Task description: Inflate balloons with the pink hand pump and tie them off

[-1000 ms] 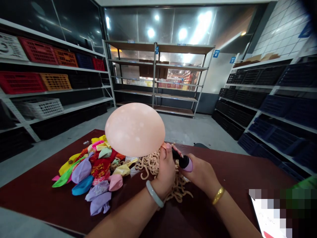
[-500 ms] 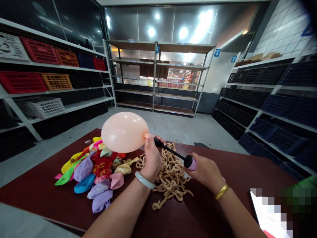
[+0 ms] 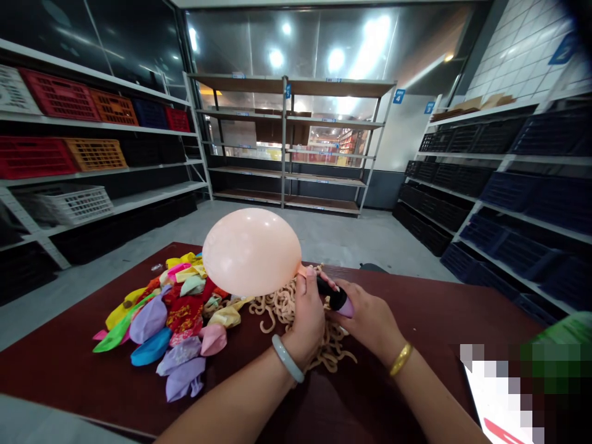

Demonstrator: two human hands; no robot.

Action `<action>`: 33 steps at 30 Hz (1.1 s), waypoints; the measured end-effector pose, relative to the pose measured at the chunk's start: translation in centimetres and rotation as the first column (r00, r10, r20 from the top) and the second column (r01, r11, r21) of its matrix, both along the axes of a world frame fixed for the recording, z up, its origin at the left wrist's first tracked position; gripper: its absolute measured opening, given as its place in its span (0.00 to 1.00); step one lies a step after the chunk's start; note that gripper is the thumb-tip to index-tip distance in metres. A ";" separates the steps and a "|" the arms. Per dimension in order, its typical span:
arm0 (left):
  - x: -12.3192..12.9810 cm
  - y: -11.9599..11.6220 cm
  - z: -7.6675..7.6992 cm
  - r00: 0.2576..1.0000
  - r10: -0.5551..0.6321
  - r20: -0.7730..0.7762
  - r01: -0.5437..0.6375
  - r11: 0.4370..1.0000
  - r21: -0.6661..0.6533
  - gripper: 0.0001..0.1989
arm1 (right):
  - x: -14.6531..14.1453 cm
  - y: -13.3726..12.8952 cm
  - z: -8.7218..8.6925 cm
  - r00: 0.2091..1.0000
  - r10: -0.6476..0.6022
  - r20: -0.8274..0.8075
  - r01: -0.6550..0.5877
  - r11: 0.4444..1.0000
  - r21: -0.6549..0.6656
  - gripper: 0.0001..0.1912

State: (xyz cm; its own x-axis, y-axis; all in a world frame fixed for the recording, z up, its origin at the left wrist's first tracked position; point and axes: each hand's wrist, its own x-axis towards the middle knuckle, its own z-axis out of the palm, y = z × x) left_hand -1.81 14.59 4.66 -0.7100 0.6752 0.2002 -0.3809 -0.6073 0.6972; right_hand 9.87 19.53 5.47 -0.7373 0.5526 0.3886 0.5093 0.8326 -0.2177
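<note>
A large peach balloon (image 3: 252, 251) is inflated above the table, its neck pinched in my left hand (image 3: 308, 314) against the black nozzle end of a hand pump. My right hand (image 3: 370, 317) is wrapped round the pump's purple handle (image 3: 345, 305), close beside my left hand. The pump's rod no longer shows between the two hands. Beneath them lies a pile of tan, curly strands (image 3: 282, 305). Left of the pile, limp balloons in several colours are heaped, among them a blue one (image 3: 152, 346) and a red patterned one (image 3: 185, 311).
The dark red table (image 3: 416, 370) extends to both sides. At its right edge lie a white, partly pixelated item (image 3: 499, 394) and something green (image 3: 564, 339). Shelves with crates stand left and right; a metal rack (image 3: 283, 148) is beyond the table.
My two hands have come together, and the pump's rod has slid in. The balloon looks larger and has shifted right with my left hand. The view has moved slightly.
</note>
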 end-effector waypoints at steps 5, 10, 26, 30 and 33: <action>-1.2 0.2 -0.3 0.995 0.090 -0.042 -0.092 0.995 -0.035 0.14 | 0.1 0.0 -0.3 0.998 0.065 0.001 -0.065 0.996 0.062 0.29; -1.8 0.4 -0.6 0.987 0.127 -0.100 -0.133 0.989 -0.059 0.13 | 0.2 0.3 -0.4 0.998 0.065 -0.001 -0.065 0.994 0.090 0.26; -7.9 0.7 1.5 0.964 0.256 0.068 -0.259 0.965 0.043 0.15 | 1.9 3.6 -0.5 0.975 -0.217 0.048 0.215 0.976 0.047 0.24; -8.1 0.8 1.5 0.978 0.206 0.029 -0.206 0.978 0.005 0.14 | 2.8 5.2 -1.1 0.922 -0.364 0.131 0.362 0.931 0.035 0.23; -7.6 0.5 1.8 0.987 0.162 0.001 -0.162 0.986 -0.032 0.12 | 3.0 5.8 -1.5 0.890 -0.398 0.223 0.405 0.914 0.013 0.23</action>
State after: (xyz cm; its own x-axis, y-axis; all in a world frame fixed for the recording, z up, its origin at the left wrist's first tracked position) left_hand -9.44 15.08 6.50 -0.8112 0.5570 0.1782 -0.2817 -0.6391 0.7157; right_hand 12.90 25.34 3.93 -0.5134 0.8290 0.2218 0.8361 0.5415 -0.0882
